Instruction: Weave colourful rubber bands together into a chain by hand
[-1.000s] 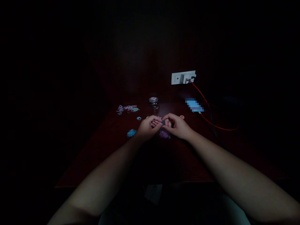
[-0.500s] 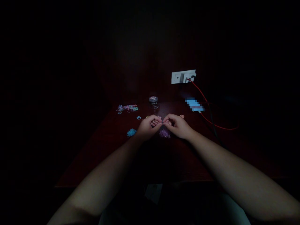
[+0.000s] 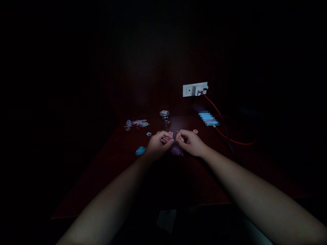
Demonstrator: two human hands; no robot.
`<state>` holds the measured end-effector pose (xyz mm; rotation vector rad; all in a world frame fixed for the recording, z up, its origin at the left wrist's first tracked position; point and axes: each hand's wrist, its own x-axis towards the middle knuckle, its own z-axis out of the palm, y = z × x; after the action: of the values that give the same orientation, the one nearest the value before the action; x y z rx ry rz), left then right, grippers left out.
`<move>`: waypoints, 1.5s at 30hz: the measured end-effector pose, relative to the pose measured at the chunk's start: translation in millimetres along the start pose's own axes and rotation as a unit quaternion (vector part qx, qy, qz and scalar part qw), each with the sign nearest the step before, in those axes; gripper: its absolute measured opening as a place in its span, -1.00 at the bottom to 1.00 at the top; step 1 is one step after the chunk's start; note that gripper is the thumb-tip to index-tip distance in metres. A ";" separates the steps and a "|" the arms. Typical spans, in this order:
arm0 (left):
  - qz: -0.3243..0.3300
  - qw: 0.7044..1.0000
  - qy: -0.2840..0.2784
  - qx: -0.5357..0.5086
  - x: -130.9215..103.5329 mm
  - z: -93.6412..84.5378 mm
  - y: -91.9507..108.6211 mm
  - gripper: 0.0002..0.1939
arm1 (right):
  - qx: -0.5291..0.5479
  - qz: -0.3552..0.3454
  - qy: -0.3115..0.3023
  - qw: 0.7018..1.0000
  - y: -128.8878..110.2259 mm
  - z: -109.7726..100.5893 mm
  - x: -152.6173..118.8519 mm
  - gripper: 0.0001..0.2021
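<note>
Over the middle of the dark red table (image 3: 114, 177), my left hand (image 3: 161, 142) is closed in a pinch of thumb and fingers. Facing it, my right hand (image 3: 190, 142) is pinched too, its fingertips a small gap from the left ones. A tiny bluish bit shows at the left fingertips, too small and dim to name. Just below the hands lies a pile of purple elastic bands (image 3: 177, 151). Beside my left wrist is a heap of blue elastic bands (image 3: 140, 151). Some pink bands (image 3: 170, 133) peek out behind the fingers.
A mixed heap of coloured bands (image 3: 136, 124) lies at the back left, near a lidded clear jar (image 3: 165, 115). Single blue bands (image 3: 148, 134) and orange bands (image 3: 195, 131) lie apart. At right are a blurred phone (image 3: 208, 118), a red cable (image 3: 237, 142) and a wall socket (image 3: 189, 90).
My fingertips, which met half a second ago, have drawn slightly apart. The whole view has shifted, so everything on the table sits a little lower and further left.
</note>
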<state>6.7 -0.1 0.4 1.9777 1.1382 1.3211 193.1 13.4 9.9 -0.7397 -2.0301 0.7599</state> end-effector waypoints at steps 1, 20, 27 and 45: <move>0.002 1.000 0.006 0.003 0.0 -0.6 -0.3 -0.84 | -0.001 0.000 0.001 1.000 -0.1 0.2 0.1 -0.88; -0.084 0.983 0.160 0.028 -38.9 -95.6 -7.3 -0.73 | 0.002 -0.001 -0.010 1.000 1.8 3.5 0.4 -0.88; -0.164 0.975 0.145 0.041 -75.3 -122.2 -36.7 -0.70 | 0.004 -0.012 -0.016 1.000 2.2 5.5 -0.5 -0.88; -0.164 0.969 0.152 0.105 -64.4 -115.0 -49.3 -0.69 | 0.005 0.009 0.002 1.000 11.8 2.5 1.6 -0.84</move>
<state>-127.8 -33.8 -23.0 1.6596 1.7291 1.3996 192.8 21.5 0.9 -0.7528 -2.0176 0.7779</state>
